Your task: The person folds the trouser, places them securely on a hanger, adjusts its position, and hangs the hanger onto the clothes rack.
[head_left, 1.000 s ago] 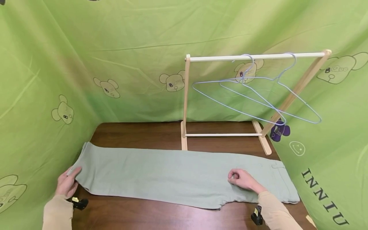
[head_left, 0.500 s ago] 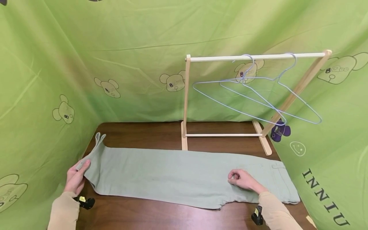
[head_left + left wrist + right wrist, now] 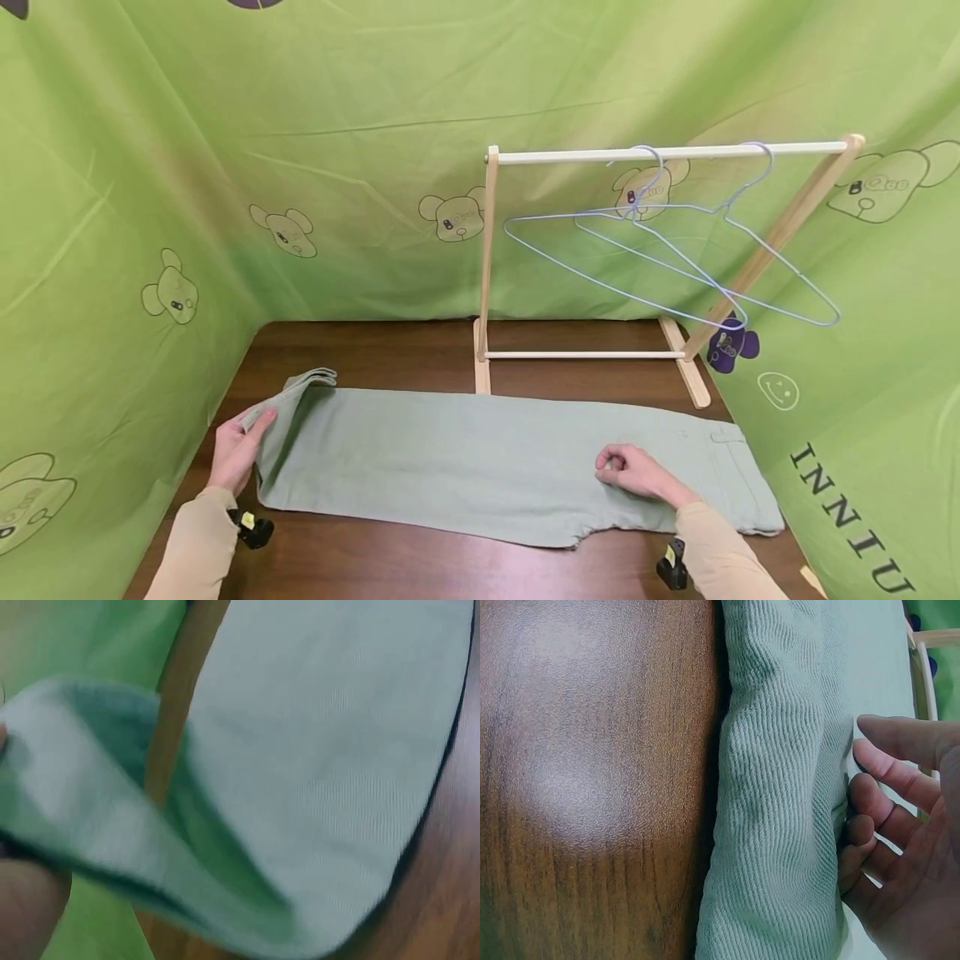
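A pair of pale green trousers [image 3: 450, 458] lies lengthwise on the table, legs stacked, with the waistband at the right. My left hand [image 3: 238, 450] pinches the leg hems between thumb and fingers and holds that end lifted and bent over to the right. Close up in the left wrist view, the raised hem end [image 3: 112, 795] curls above the flat leg, partly blurred. On the upper part of the trousers rests my right hand [image 3: 637, 471], its fingers loosely curled. The right wrist view shows this hand [image 3: 907, 817] beside a fabric ridge, gripping nothing.
Behind the trousers stands a wooden rack [image 3: 486, 267] with two lilac wire hangers [image 3: 622, 292] on its top rail. Green printed cloth [image 3: 337, 167] encloses the brown table [image 3: 375, 350] at the back and sides.
My left hand has lifted the hem end of the trousers and carried it to the right, folding it over. The right hand has stayed in place.
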